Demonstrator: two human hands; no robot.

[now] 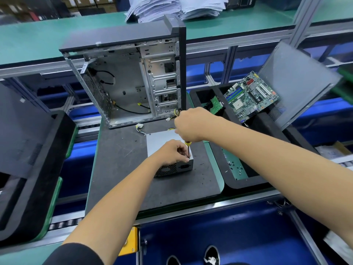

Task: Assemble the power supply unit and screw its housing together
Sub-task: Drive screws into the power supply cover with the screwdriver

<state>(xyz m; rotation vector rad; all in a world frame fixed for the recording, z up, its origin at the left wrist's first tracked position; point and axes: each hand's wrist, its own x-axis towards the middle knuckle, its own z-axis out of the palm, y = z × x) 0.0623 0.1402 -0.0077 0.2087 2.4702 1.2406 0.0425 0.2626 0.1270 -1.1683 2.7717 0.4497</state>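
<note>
Power supply unit [168,148] on dark counter [118,169], 6 o'clock of open PC case [129,77]. Right hand [191,125] grip clenched on screwdriver [188,148], shaft vertical at housing's near-right top corner. Left hand [172,153] fingers pinch at tip, steadying screw, which is hidden. Keep shaft plumb, press down, turn slowly.

One wide-angle view, worn on the person's head, looks forward and steeply down over both outstretched forearms. The desk [118,169] fills the near middle, close below the camera; the shelf [38,35] behind it lies farther off. Straight lines bow toward the picture's edges.
</note>
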